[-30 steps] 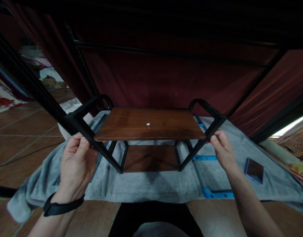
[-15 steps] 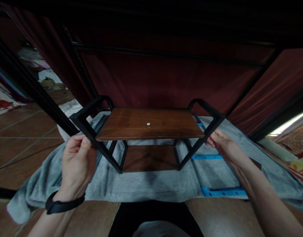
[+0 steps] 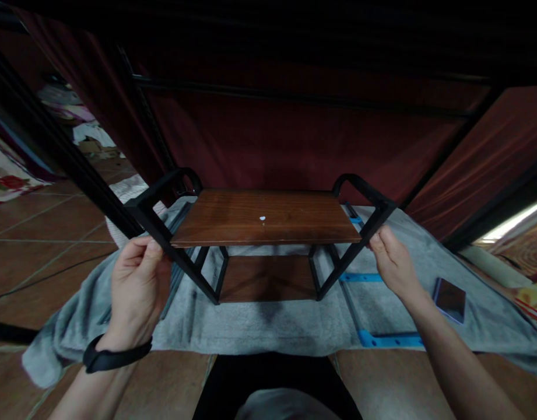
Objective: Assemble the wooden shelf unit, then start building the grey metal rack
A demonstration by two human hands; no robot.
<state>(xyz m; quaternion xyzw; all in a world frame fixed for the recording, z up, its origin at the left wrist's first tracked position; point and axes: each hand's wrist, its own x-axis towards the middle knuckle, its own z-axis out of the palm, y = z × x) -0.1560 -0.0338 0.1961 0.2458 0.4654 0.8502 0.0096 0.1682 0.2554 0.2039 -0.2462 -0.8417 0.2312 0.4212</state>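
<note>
A small two-tier shelf stands on a grey towel (image 3: 268,324): a brown wooden top board (image 3: 263,224) with a white speck, a lower board (image 3: 268,279), and black metal side frames. My left hand (image 3: 137,286), with a black wristband, grips the left frame (image 3: 157,224) at its front leg. On the other side, the fingers of my right hand (image 3: 393,262) pinch the front leg of the right frame (image 3: 364,230).
A phone (image 3: 449,299) lies on the towel to the right of my right arm. Blue-edged strips (image 3: 384,338) lie under the right side. A dark red curtain and black bars stand behind. Tiled floor stretches left, with clutter far left.
My right hand has shifted slightly along the right frame, uncovering the phone again. The shelf and my left hand have barely moved.
</note>
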